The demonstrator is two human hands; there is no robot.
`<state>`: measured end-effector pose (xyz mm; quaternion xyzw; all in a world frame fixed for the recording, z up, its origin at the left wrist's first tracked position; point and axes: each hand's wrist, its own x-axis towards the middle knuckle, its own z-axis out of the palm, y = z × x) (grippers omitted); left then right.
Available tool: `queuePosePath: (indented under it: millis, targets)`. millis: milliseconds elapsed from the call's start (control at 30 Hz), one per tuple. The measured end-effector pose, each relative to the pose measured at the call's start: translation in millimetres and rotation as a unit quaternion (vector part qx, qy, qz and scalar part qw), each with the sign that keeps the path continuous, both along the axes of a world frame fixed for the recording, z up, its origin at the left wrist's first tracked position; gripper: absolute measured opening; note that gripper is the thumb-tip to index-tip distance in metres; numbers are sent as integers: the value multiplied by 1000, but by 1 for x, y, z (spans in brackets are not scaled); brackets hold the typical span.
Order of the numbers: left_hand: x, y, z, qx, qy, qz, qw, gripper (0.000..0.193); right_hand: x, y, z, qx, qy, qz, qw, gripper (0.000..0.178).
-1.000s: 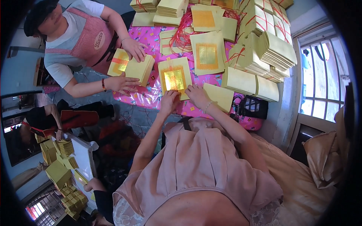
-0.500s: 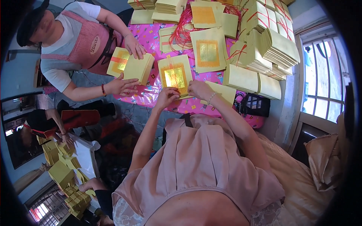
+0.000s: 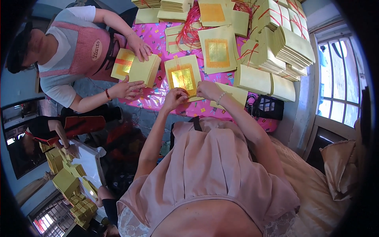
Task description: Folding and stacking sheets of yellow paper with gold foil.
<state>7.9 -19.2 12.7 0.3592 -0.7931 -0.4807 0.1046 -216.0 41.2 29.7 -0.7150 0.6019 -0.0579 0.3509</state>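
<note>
A pale yellow paper stack (image 3: 170, 73) with a shiny gold square edged in orange lies on the pink table in front of me. A reddish strip runs down from its far edge over the gold. At its near edge my left hand (image 3: 176, 98) is closed, its thumb and fingers pinched together. Just to the right, my right hand (image 3: 208, 91) is also closed, fingertips down at the stack's near right corner. Whatever either hand pinches is too small to make out. Under my right wrist, a plain yellow sheet (image 3: 236, 97) lies on the cloth.
A co-worker in a pink apron (image 3: 85, 47) holds both hands on another paper stack (image 3: 145, 71) at the left. Tied paper bundles (image 3: 272, 47) pile up at the right. A red string tangle (image 3: 190, 34) lies behind, and a black bag (image 3: 268, 107) sits at the right edge.
My hands keep almost the same pinched position at the stack's near edge. The co-worker's head and upper body have shifted slightly left and down in the picture.
</note>
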Motion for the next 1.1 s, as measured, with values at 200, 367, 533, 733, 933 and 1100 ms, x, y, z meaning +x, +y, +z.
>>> queuePosePath:
  millis: [200, 367, 533, 733, 933, 1100]
  targets:
    - [-1, 1, 4, -21, 14, 12, 1000, 10, 10, 9, 4, -141, 87, 60, 984, 21]
    - [8, 5, -1, -42, 52, -17, 998, 16, 13, 12, -3, -210, 89, 51, 972, 19]
    - [17, 9, 19, -149, 18, -4, 989, 35, -1, 6, 3, -215, 39, 18, 976, 15]
    - [42, -14, -2, -129, 53, 62, 988, 53, -11, -5, 17, -137, -98, -35, 985, 18]
    - [30, -43, -8, -184, 79, 54, 978, 41, -23, -13, 16, -91, -147, -48, 984, 23]
    - [23, -48, -9, -171, 48, 85, 980, 23, -33, -18, 10, -189, -165, -44, 967, 32]
